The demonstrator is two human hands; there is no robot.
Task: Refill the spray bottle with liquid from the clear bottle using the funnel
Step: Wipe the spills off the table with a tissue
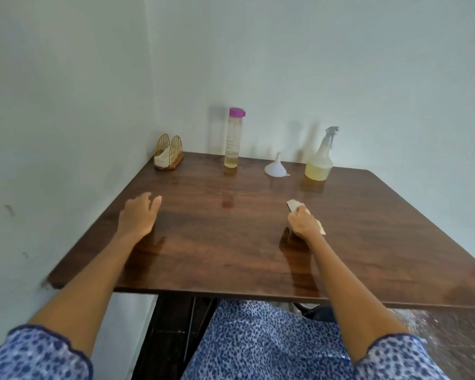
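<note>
At the back of the wooden table stands a tall clear bottle with a purple cap and a little yellowish liquid at its bottom. To its right a white funnel sits upside down, spout up. Further right stands the spray bottle, trigger head on, yellowish liquid in its lower part. My left hand rests flat on the table's left side, fingers apart, holding nothing. My right hand lies on the table right of centre, closed on a crumpled pale tissue. Both hands are well short of the bottles.
A gold wire napkin holder with white napkins stands in the back left corner. Pale walls run along the table's back and left sides. A small dark spot marks the tabletop between my hands. My patterned blue clothing shows at the near edge.
</note>
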